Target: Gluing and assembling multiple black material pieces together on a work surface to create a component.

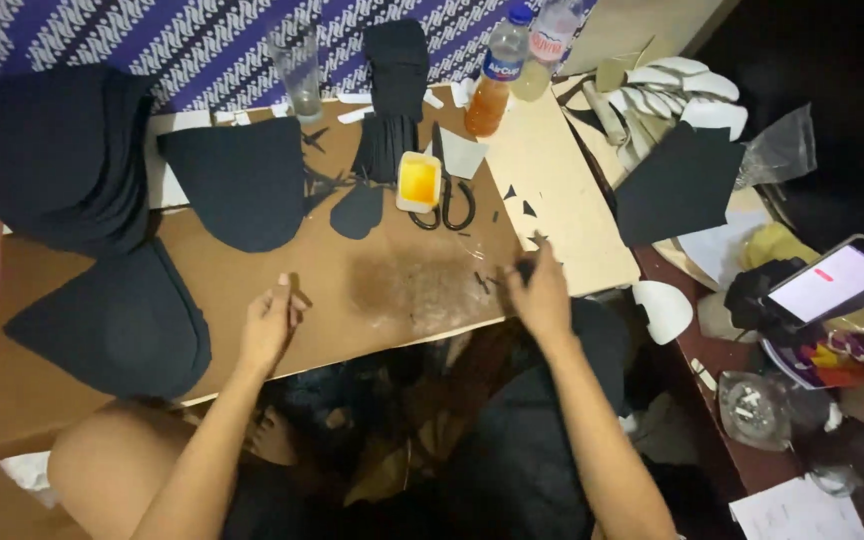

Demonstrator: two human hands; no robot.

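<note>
Left hand [270, 325] grip loosely curled, empty, near the surface's front edge; right hand [540, 290] grip pinches a small black scrap [524, 268] by the front right corner. Seems mid-trimming; scissors [449, 205] lie mid-surface, a reach away.

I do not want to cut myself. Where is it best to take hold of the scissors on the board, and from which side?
Probably by the two black handle loops of the scissors, which point toward the person. Come from the near side: the blades point away, toward the bottles, close beside the small yellow tub.
</note>
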